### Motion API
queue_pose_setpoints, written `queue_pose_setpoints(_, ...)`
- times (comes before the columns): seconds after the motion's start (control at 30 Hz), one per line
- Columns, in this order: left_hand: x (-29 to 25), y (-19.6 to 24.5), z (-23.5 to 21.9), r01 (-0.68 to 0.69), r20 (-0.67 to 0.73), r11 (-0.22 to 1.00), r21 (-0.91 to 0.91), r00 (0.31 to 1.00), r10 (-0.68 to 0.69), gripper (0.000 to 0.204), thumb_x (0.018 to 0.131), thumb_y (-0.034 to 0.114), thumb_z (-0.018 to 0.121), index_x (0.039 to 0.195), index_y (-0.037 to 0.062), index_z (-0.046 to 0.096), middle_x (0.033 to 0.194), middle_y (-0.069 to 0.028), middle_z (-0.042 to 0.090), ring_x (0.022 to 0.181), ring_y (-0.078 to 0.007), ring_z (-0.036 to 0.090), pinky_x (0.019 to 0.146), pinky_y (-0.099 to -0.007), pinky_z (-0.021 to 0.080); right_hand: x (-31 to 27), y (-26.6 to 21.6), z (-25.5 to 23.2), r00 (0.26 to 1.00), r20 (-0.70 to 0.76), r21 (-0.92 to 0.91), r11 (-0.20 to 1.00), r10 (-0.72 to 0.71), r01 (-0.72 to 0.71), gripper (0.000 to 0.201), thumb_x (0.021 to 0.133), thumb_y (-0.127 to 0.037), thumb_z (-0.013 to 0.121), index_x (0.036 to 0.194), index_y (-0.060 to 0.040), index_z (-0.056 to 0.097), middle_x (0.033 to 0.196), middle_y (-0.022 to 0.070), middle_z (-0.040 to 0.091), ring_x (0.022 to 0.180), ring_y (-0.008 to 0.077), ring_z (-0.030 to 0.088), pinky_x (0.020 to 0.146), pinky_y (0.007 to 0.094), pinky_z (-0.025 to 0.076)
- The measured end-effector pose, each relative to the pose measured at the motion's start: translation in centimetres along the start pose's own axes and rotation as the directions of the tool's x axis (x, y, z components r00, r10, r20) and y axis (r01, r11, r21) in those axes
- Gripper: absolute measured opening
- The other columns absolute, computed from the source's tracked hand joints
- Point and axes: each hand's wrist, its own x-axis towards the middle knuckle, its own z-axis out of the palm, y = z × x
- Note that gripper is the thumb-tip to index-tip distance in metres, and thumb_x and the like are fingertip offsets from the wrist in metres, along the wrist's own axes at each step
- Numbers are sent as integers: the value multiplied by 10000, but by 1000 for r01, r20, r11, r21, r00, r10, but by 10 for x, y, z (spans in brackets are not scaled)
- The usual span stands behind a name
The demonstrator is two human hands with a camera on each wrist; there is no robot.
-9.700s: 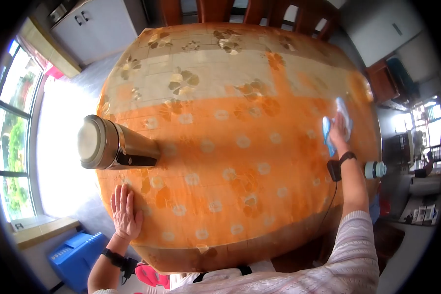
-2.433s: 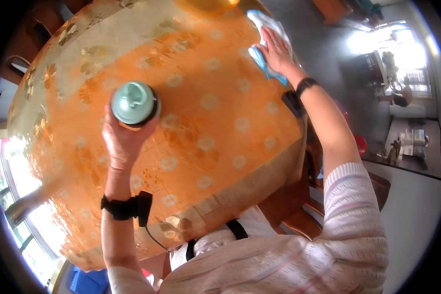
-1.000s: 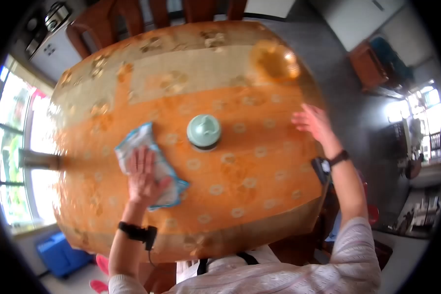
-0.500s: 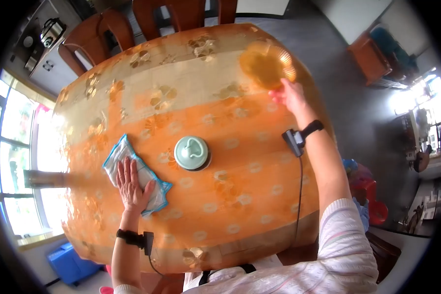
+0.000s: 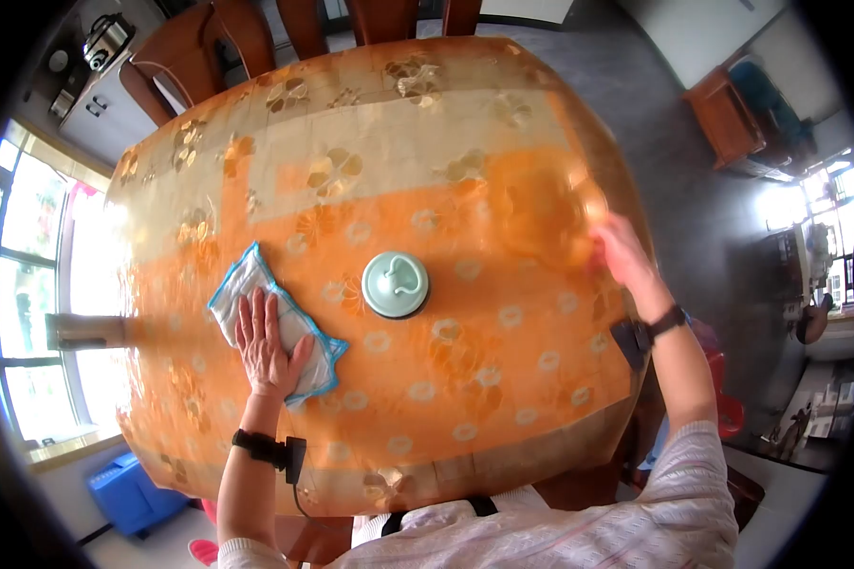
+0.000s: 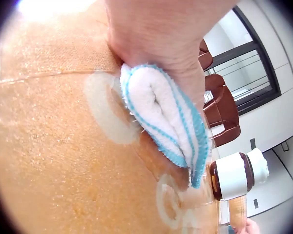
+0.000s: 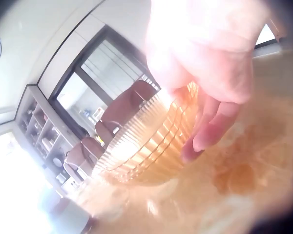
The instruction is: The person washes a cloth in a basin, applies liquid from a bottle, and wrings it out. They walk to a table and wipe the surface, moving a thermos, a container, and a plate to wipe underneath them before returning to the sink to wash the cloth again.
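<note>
An amber ribbed bowl (image 5: pixel 541 204) is at the table's right side, blurred in the head view. My right hand (image 5: pixel 626 254) grips its rim; in the right wrist view the thumb and fingers pinch the bowl (image 7: pixel 151 146) wall, and the bowl is tilted. My left hand (image 5: pixel 268 346) lies flat with spread fingers on a folded white cloth with blue edging (image 5: pixel 315 365). The left wrist view has the cloth (image 6: pixel 158 105) under the palm. Between the hands stands a bottle with a mint-green lid (image 5: pixel 395 284).
The table (image 5: pixel 399 379) has an orange and beige patterned cover. A metallic flask (image 5: pixel 85 332) stands at its left edge. Brown chairs (image 5: pixel 180 57) line the far side, and a blue bin (image 5: pixel 135 493) is on the floor at lower left.
My right hand has taken hold of the bowl and moved it nearer along the right side. My left hand, earlier on the bottle, now rests on the cloth, which has moved from right to left.
</note>
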Motion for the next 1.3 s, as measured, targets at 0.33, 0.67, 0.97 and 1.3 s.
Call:
queue_pose_setpoints(0.33, -2, -6, 0, -1, -1, 1000, -13, 1000, 1, 796, 803, 560, 481, 1379, 45, 290, 1445, -171, 258, 1343, -396, 165, 1075, -497, 128, -137, 71, 88, 796, 528, -415, 907, 297, -64, 365, 860, -154, 538, 1175, 18, 467, 780, 65, 614, 592, 99, 586, 454, 215, 477)
queue_pose_setpoints(0.67, -3, -6, -2, 13, -23, 1000, -1, 1000, -13, 775, 803, 546, 490, 1358, 31, 324, 1434, -177, 279, 1334, -392, 198, 1071, -481, 157, -88, 7, 140, 852, 516, -497, 780, -87, 380, 865, 741, -314, 742, 1368, 25, 251, 1165, 183, 540, 991, 218, 568, 818, 313, 483)
queue_pose_setpoints(0.97, -3, -8, -1, 38, -17, 999, -40, 999, -38, 762, 790, 535, 505, 1352, 46, 345, 1447, -154, 267, 1354, -365, 170, 1084, -477, 133, -37, -5, 224, 635, 569, -309, 579, -523, 754, 999, 606, -237, 833, 1376, -65, 220, 1313, 152, 437, 1208, 291, 437, 1001, 372, 373)
queue_pose_setpoints(1.3, 0, -3, -2, 39, -41, 998, -40, 998, -41, 745, 792, 533, 499, 1343, 51, 361, 1439, -145, 286, 1348, -357, 191, 1080, -471, 148, -42, -14, 228, 694, 484, -230, 688, -533, 688, 643, 640, -211, 798, 1173, -99, 455, 1069, 65, 585, 992, 202, 577, 869, 325, 470)
